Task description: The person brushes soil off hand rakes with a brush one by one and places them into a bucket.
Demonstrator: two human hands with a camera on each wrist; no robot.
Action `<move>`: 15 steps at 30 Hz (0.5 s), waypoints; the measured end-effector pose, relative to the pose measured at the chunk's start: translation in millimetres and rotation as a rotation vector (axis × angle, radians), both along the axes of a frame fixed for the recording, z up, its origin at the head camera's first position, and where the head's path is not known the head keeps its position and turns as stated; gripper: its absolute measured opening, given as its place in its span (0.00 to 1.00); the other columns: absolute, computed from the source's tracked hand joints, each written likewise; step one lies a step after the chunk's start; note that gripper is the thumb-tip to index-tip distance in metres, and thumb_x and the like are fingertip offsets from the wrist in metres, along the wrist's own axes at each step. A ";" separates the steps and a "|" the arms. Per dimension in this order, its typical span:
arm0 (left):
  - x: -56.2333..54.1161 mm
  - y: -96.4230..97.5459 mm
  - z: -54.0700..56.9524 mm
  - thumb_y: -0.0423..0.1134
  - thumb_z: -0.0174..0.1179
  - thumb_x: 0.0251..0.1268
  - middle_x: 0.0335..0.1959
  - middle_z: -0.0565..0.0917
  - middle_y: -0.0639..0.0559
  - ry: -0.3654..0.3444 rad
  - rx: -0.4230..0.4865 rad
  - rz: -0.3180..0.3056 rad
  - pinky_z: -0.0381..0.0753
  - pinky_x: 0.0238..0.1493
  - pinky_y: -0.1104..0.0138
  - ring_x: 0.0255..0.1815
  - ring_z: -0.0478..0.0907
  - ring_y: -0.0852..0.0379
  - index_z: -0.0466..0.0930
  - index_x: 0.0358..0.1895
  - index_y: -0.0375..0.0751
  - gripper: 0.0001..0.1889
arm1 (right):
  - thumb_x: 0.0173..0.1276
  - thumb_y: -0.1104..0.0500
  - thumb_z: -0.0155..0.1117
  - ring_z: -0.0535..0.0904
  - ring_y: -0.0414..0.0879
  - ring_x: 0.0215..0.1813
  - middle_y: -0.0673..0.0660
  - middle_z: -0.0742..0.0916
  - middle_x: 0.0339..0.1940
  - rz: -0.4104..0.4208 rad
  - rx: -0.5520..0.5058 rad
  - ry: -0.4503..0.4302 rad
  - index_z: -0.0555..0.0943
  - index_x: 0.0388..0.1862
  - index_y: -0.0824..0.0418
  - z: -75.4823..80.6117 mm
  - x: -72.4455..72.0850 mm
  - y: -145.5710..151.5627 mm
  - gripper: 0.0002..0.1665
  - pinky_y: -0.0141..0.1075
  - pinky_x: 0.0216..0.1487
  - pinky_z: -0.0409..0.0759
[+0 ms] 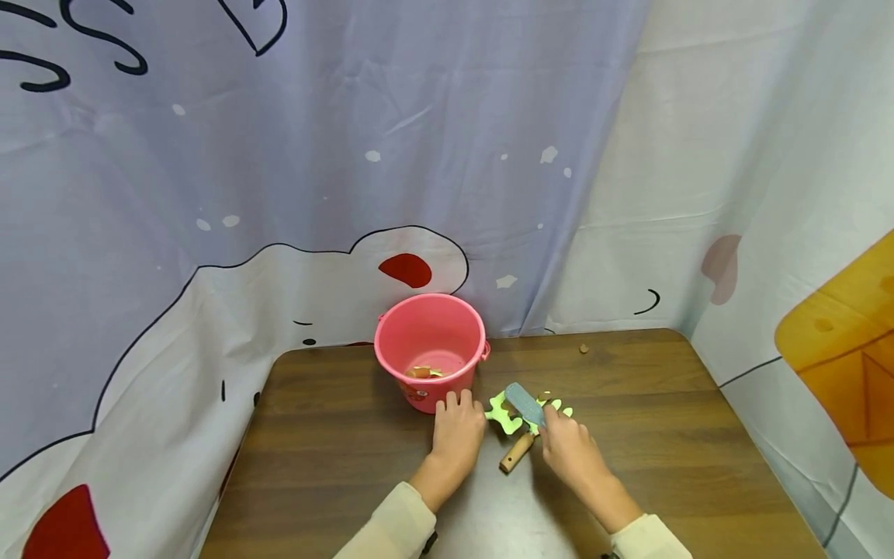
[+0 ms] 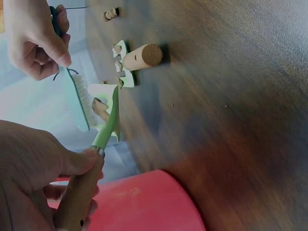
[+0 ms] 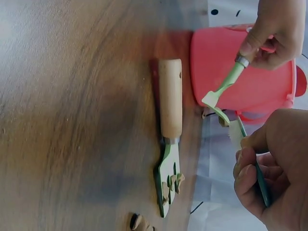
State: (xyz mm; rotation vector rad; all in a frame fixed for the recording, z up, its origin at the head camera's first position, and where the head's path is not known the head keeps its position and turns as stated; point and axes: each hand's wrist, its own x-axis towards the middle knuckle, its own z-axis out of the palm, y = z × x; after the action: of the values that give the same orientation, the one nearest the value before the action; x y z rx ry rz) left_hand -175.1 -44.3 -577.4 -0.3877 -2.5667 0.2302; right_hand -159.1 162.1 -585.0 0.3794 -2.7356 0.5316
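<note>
- Head view: I see my left hand (image 1: 457,431) on the dark wooden counter (image 1: 335,466), just in front of the pink plastic bucket (image 1: 429,349), its fingers curled round something I cannot make out here. My right hand (image 1: 569,442) grips the blue-green brush (image 1: 525,402) over the light-green toy tools. A second green rake with a wooden handle (image 1: 518,452) lies on the counter between my hands.
- Left wrist view: my left hand (image 2: 33,178) is clamped round the wooden handle of a small green shovel (image 2: 109,126), blade tilted. My right hand (image 2: 33,41) pinches the brush (image 2: 79,98), bristles touching the blade.
- Right wrist view: the rake (image 3: 169,139) lies flat beside the bucket (image 3: 240,72), small brown bits at its tines. My right hand (image 3: 274,168) holds the brush (image 3: 238,134) against the shovel (image 3: 222,91), which my left hand (image 3: 276,29) holds.
</note>
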 end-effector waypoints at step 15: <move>0.5 3.0 -5.1 0.38 0.58 0.65 0.33 0.76 0.49 -0.020 0.010 -0.007 0.70 0.34 0.59 0.36 0.73 0.50 0.86 0.31 0.46 0.07 | 0.66 0.63 0.71 0.84 0.59 0.27 0.58 0.84 0.27 0.023 -0.037 -0.066 0.74 0.37 0.62 6.4 4.0 8.2 0.12 0.48 0.23 0.80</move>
State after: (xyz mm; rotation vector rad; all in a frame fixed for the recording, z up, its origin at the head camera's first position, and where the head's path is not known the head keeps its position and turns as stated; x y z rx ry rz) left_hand -174.6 -41.4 -582.5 -0.3967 -2.5850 0.2122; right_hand -155.2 170.3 -578.5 0.3909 -2.7831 0.6107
